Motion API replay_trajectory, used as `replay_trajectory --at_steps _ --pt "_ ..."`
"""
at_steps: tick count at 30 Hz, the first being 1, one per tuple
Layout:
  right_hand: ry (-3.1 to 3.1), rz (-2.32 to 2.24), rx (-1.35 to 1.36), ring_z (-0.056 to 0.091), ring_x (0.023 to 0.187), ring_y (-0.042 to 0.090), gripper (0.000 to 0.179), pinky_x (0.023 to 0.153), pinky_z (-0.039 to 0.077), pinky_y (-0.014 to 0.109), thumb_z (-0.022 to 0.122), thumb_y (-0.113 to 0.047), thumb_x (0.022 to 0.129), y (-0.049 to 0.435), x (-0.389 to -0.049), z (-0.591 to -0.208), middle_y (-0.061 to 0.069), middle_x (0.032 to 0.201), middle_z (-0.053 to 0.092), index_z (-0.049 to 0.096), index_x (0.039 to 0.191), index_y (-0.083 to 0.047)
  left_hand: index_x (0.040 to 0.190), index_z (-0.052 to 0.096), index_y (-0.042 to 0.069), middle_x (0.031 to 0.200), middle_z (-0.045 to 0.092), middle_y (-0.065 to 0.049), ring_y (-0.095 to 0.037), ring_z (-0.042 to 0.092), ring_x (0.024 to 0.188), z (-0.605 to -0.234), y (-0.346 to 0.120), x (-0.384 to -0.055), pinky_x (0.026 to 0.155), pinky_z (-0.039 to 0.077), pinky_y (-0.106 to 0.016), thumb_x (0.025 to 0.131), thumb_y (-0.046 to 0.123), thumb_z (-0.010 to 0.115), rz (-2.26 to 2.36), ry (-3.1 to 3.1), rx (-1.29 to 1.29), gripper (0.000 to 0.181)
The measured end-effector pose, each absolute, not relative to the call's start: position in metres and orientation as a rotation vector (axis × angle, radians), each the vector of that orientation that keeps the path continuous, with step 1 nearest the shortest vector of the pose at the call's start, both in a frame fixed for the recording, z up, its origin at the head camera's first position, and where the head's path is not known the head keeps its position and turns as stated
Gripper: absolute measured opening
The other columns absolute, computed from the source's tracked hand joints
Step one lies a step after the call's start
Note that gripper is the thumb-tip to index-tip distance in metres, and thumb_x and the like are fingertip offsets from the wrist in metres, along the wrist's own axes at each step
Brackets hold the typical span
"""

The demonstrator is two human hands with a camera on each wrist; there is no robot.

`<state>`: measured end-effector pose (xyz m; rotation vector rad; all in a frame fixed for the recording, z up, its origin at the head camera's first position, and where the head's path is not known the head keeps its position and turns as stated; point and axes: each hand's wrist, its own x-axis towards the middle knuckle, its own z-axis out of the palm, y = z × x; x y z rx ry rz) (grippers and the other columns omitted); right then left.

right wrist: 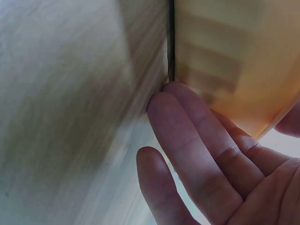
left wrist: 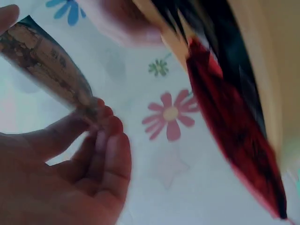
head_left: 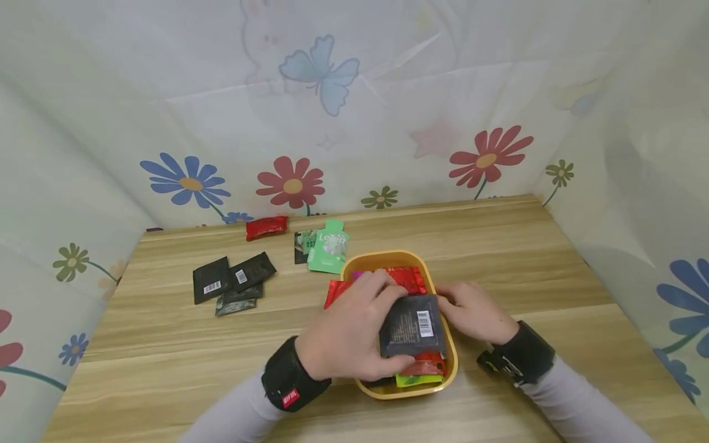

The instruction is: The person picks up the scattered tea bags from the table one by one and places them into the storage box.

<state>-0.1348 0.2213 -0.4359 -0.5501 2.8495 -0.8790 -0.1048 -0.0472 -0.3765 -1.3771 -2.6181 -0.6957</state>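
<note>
My left hand (head_left: 354,332) holds a dark flat sachet (head_left: 412,329) over the yellow bin (head_left: 388,395), thumb on its near edge and fingers on its far edge. Its barcode side faces up in the head view; the left wrist view shows a brown patterned face on the sachet (left wrist: 51,61). My right hand (head_left: 476,311) is at the bin's right side. In the right wrist view its straight fingers (right wrist: 180,133) rest along the bin's outer wall (right wrist: 220,56), close to the tabletop. Red packets (head_left: 407,280) and a yellow-green one (head_left: 418,381) lie inside the bin.
Several black sachets (head_left: 212,280) lie in a group on the wooden table (head_left: 166,369) at left. Behind them is a red packet (head_left: 266,227). A green pouch (head_left: 328,249) overlaps a dark card-like packet (head_left: 301,245). A flowered curtain (head_left: 354,141) closes off the back and sides.
</note>
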Motion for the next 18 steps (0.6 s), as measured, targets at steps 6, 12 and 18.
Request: replay_trajectory --at_steps 6,12,18 --pt "2.861 -0.865 -0.564 0.05 0.064 0.01 0.031 0.058 0.042 0.029 0.053 -0.026 0.098 0.22 -0.135 -0.436 -0.007 0.072 0.055 0.072 0.114 -0.009 0.163 -0.006 0.024 0.168 -0.009 -0.001 -0.027 -0.001 0.153 -0.378 -0.061 -0.109 0.119 0.012 -0.051 0.064 0.089 0.056 -0.583 -2.796 -1.41 0.133" --pt "2.864 -0.853 -0.561 0.049 0.064 0.01 0.031 0.057 0.041 0.028 0.053 -0.027 0.098 0.22 -0.135 -0.436 -0.007 0.073 0.055 0.073 0.113 -0.009 0.164 0.007 0.018 0.168 0.003 -0.005 -0.027 0.0 0.153 -0.371 -0.1 -0.145 0.119 0.009 -0.054 0.064 0.084 0.063 -0.523 -2.873 -1.119 0.132" --pt "2.857 -0.85 -0.551 0.049 0.063 0.01 0.032 0.056 0.04 0.028 0.052 -0.028 0.098 0.219 -0.136 -0.435 -0.007 0.073 0.055 0.072 0.115 -0.009 0.162 0.018 0.012 0.164 0.018 -0.015 -0.037 0.014 0.15 -0.375 -0.157 -0.188 0.115 0.015 -0.063 0.064 0.076 0.07 -0.405 -3.013 -0.782 0.128"
